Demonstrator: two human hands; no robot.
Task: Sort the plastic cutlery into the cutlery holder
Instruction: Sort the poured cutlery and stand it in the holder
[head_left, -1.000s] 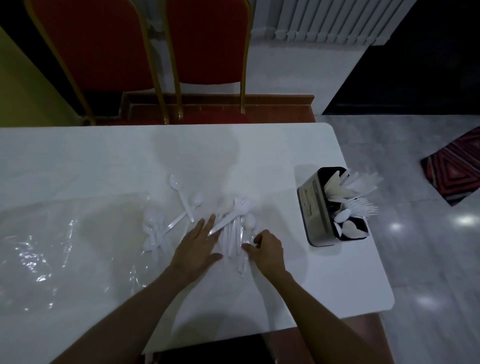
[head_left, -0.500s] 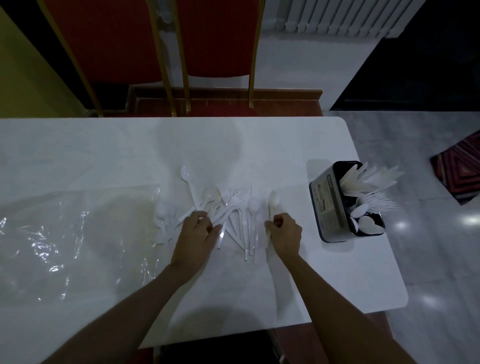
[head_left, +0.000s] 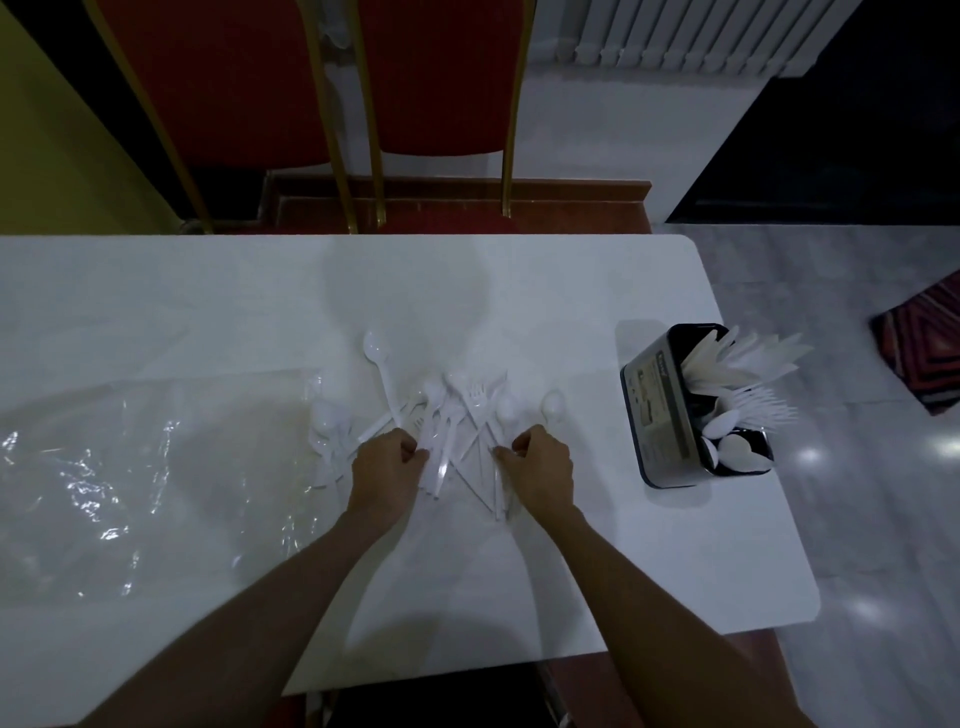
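A white table (head_left: 208, 312) in dim light carries a loose heap of plastic cutlery (head_left: 457, 410) at its middle. Most handles run toward the person and most heads point away. Both hands sit at the near ends of those handles: the left hand (head_left: 387, 467) curls its fingers round a few pieces, and the right hand (head_left: 540, 467) pinches others. The cutlery holder (head_left: 657, 410), already partly filled, stands well to the right, so the right hand probably has the shorter carry.

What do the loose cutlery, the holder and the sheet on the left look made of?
The cutlery: white plastic, slightly translucent, thin moulded handles. The holder: likely metal, dull grey wall with a label, dark inside. The sheet: clear thin plastic film, crinkled with glints.
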